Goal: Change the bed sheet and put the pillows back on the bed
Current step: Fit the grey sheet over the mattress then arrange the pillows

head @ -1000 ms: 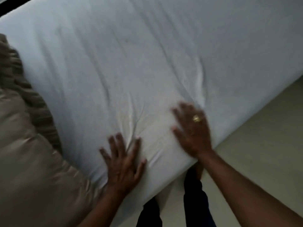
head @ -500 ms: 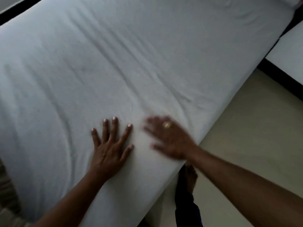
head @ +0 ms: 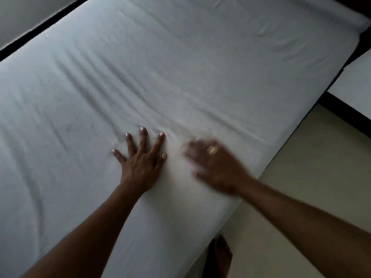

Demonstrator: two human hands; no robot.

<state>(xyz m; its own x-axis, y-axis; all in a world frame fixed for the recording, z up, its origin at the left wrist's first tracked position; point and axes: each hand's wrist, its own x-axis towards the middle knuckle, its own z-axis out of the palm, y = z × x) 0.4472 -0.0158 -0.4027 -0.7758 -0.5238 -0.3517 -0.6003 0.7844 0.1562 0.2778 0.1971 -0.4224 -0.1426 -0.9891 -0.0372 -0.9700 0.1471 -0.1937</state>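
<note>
A white bed sheet covers the whole mattress, with long shallow wrinkles running across its middle. My left hand lies flat on the sheet near the bed's near edge, fingers spread. Just to its right, my right hand is blurred with motion, palm down on the sheet, fingers apart, a gold ring on one finger. Neither hand holds anything. No pillow is in view.
Beige floor runs along the bed's right side. A second white-covered bed stands at the right edge behind a dark frame. My bare foot is on the floor by the mattress edge. A dark bed frame strip borders the far left.
The view has swung right along the bed, so the brown bedding at the left has left the frame. Both hands have slid farther onto the sheet, and the wrinkles under them are flatter.
</note>
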